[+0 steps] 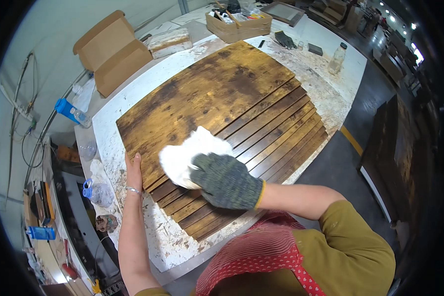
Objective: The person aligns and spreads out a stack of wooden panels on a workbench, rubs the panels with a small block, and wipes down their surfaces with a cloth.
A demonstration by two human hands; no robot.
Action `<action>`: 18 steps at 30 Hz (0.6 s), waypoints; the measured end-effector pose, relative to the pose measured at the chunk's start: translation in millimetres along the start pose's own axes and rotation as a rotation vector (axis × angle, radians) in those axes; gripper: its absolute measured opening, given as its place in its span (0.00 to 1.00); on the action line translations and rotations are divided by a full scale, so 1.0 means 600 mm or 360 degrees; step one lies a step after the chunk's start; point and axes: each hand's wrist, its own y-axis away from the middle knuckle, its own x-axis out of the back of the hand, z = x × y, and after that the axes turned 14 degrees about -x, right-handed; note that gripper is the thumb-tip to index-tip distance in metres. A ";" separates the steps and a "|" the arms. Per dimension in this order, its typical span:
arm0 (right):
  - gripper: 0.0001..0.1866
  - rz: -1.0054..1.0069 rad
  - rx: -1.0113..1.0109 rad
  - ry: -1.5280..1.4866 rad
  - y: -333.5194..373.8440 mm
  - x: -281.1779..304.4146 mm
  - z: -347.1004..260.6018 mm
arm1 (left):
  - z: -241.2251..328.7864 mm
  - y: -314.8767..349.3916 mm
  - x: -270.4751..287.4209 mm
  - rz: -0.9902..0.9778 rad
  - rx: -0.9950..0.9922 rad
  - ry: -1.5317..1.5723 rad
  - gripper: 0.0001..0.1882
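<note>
A stack of brown wood-grain boards (207, 93) lies fanned out on the white table, the near edges stepped one below another. My right hand (227, 180), in a dark grey-green knit glove with a yellow cuff, presses a bunched white cloth (180, 158) onto the top board near its front edge. The fingers are closed on the cloth, and part of it spreads out to the left. At the top board's left corner, my bare left hand (134, 170) grips the edge; some of its fingers are hidden at the board's side.
The table (348, 93) is stained. At the back stand an open cardboard box (111, 54), a carton of supplies (239, 30), a dark glove (284, 39) and a glass bottle (337, 59). A plastic jug (98, 193) sits at left. More dark boards (389, 148) stand at right.
</note>
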 end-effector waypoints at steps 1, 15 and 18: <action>0.20 0.0158 0.0142 0.0021 -0.020 0.003 -0.004 | -0.002 0.002 0.004 -0.0020 -0.0007 0.0054 0.39; 0.18 0.0214 -0.1311 0.1080 0.060 0.216 0.476 | 0.021 0.005 0.013 -0.0115 0.0100 -0.0052 0.42; 0.18 0.0179 -0.1381 0.0671 0.061 0.255 0.465 | 0.023 0.006 0.009 -0.0127 0.0078 -0.0034 0.42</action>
